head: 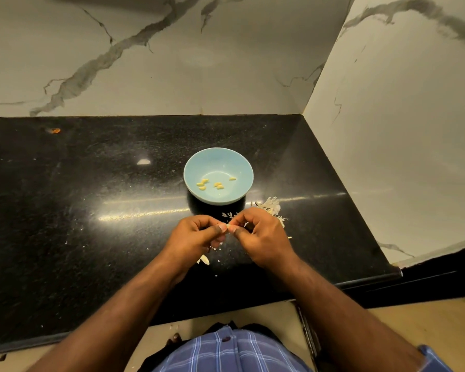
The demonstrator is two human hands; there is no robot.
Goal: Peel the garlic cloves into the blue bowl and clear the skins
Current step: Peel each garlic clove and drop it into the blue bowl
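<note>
A blue bowl (196, 167) stands on the black counter and holds several small yellow peeled cloves (218, 185). Just in front of it, my left hand (196, 234) and my right hand (261, 237) meet above the counter. Both pinch one small pale garlic clove (229, 226) between thumb and fingertips. A pile of white garlic skins (271, 206) lies right of the bowl, partly behind my right hand. More skin bits (204, 259) lie under my left hand.
The black granite counter (91, 210) runs left, with marble walls at the back and right. A small orange scrap (55, 130) lies far left near the back wall. The counter's front edge is close to my body.
</note>
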